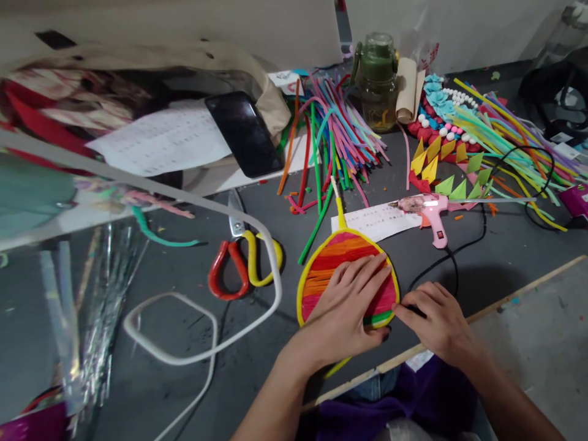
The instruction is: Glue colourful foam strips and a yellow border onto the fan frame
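A round craft disc (pixel 316 285) with red, orange, pink and green bands lies on the dark table, edged in yellow pipe cleaner (pixel 301 294). My left hand (pixel 351 300) rests flat across its face, fingers stretched out, thumb near the lower edge. At the disc's right edge, my right hand (pixel 432 318) pinches the yellow edging between thumb and forefinger. A yellow strand (pixel 339 366) sticks out below my left wrist. From the top rises a yellow-wrapped stem (pixel 340 211) with a pale tip. A pink glue gun (pixel 434 214) lies just beyond my right hand.
Scissors (pixel 236 263) and a white cable (pixel 275 269) lie left of the disc. Farther back are bundled pipe cleaners (pixel 340 131), a black phone (pixel 245 135), a green-lidded bottle (pixel 379 82) and a paper crown (pixel 445 159). A wooden strip (pixel 528 291) edges the table nearby.
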A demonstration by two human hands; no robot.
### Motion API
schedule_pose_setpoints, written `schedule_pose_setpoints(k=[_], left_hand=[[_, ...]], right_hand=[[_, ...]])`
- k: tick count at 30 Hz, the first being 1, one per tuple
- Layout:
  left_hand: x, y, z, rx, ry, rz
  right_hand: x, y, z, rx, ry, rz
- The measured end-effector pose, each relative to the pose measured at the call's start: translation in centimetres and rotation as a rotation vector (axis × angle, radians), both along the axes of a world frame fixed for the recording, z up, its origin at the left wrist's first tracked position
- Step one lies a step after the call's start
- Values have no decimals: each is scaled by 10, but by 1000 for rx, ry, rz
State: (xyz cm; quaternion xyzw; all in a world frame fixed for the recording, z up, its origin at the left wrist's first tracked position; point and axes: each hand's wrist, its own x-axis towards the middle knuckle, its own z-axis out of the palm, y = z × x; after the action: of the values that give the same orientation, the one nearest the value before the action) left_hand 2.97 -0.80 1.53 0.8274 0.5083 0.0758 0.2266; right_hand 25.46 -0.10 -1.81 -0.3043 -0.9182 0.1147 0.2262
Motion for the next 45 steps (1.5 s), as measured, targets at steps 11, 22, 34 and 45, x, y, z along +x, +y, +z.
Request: schedule_pose_setpoints(k=[11, 22, 34, 45], left_hand=[[-2, 1, 0, -20, -1, 2], [-3, 1, -1, -33, 40, -3], [-8, 3, 1, -105, 23, -59], [-13, 15, 15, -217, 52, -153]], right_hand=[[3, -2, -2, -20, -40, 33], [3, -4, 3, 31, -40, 142], [4, -3, 5, -14, -43, 157], [-9, -5, 3, 64, -69, 128]])
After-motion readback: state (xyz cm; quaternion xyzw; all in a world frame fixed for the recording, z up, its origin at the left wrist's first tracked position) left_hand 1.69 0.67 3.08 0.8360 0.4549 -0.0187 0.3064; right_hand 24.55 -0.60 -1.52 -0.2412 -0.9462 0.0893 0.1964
